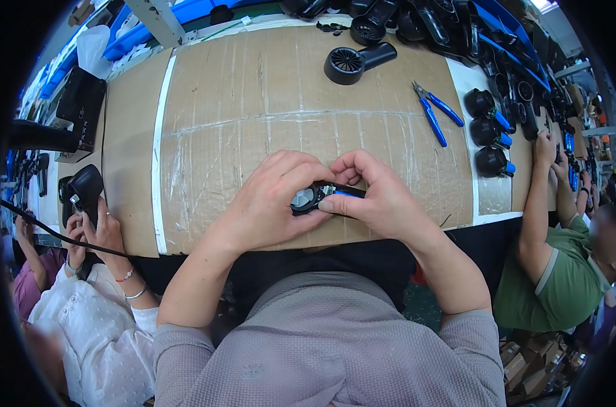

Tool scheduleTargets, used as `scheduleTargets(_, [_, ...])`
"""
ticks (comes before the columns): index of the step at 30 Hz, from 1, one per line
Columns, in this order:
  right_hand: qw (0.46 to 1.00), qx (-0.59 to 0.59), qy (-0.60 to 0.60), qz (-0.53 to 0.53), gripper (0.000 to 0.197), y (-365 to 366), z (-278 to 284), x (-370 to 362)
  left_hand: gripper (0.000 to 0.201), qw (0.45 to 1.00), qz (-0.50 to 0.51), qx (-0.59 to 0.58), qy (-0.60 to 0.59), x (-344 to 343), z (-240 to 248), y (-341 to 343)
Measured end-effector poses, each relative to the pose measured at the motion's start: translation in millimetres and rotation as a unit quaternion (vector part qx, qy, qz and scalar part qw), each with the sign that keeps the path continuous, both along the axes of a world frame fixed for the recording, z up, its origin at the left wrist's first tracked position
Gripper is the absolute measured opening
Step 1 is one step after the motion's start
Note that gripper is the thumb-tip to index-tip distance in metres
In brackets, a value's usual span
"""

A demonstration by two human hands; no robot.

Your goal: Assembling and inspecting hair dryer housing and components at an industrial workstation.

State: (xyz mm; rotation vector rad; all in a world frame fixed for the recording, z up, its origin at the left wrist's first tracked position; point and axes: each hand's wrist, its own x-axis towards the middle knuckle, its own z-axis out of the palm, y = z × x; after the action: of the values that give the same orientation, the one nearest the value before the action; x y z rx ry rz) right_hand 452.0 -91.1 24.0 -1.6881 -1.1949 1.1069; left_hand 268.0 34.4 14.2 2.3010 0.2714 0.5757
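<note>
Between my hands, just above the near edge of the cardboard-covered table, is a black handheld fan body point(308, 201) with its inside exposed. A pale grey round part sits in its head, and a strip of blue shows along the handle. My left hand point(275, 195) wraps round the head end, fingers closed on it. My right hand point(379, 197) pinches the handle end, the thumb lying on top by a small board. The fingers cover much of the piece. Farther off lie a closed black handheld fan point(346, 65) and blue-handled nippers point(435, 112).
Several black fan bodies with blue parts point(492, 131) stand in a column at the right. More black housings point(443, 24) crowd the far right corner by a blue bin. A black box point(82, 112) is at the left. Co-workers sit on both sides, one holding a black fan point(85, 190).
</note>
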Motion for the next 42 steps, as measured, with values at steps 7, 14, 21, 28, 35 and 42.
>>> scheduleTargets(7, [0.997, -0.07, 0.043, -0.007, 0.038, 10.1, 7.4, 3.7, 0.041, 0.999, 0.006, 0.012, 0.042, -3.2, -0.7, 0.5])
scheduleTargets(14, [1.0, 0.027, 0.008, -0.01, 0.031, 0.1, 0.2, 18.4, 0.033, 0.996, 0.072, 0.031, 0.036, -1.0, -4.2, -6.4])
scheduleTargets(21, [0.914, 0.185, -0.348, -0.097, 0.033, 33.9, -15.5, 62.4, 0.032, 0.996, 0.076, 0.026, 0.03, -4.6, -5.2, -8.3])
scheduleTargets(28, [0.773, 0.246, -0.575, -0.112, 0.035, 103.2, -29.4, 116.7, 0.031, 0.997, 0.06, 0.004, 0.038, -0.6, -2.0, -4.0])
scheduleTargets(35, [0.803, 0.122, -0.584, 0.023, 0.034, 89.6, -5.1, 89.8, 0.03, 0.996, 0.073, -0.011, 0.06, -4.6, -3.2, -0.9])
scheduleTargets(42, [0.892, 0.099, -0.441, -0.011, 0.033, 13.1, -12.9, 68.6, 0.03, 0.995, 0.063, -0.009, 0.075, -5.0, -1.5, 0.2])
